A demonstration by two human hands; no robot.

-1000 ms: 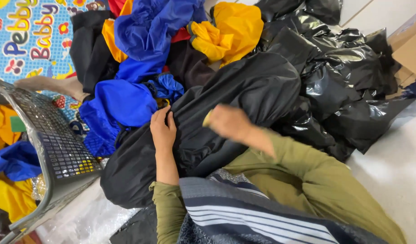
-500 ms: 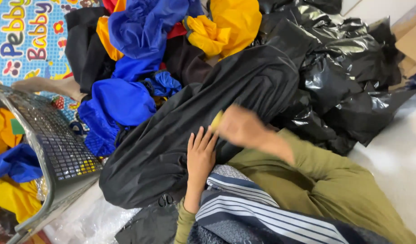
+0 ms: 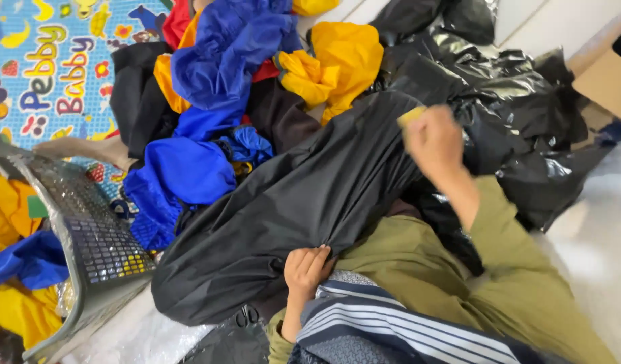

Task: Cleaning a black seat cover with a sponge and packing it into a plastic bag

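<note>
- While both hands work on it, the black garment (image 3: 297, 209) spreads over the person's lap, from the pile of clothes down toward the olive trouser leg (image 3: 445, 283).
- Behind it lies a heap of crumpled black plastic bags (image 3: 513, 101), reaching to the right edge.
- Beside them sits a pile of blue clothes (image 3: 209, 108), yellow clothes (image 3: 337, 61) and dark pieces, resting on a colourful play mat (image 3: 47, 74).
- At the left stands a grey mesh basket (image 3: 88, 236), tilted, with yellow and blue cloth behind its wall.
- Up high, the right hand (image 3: 435, 141) is blurred; its fingers seem clenched on the garment's upper edge, with a small yellow bit at the fingertips.
- Low down, the left hand (image 3: 307, 269) pinches the garment's lower edge in closed fingers, just above a striped dark sleeve (image 3: 391, 323).
</note>
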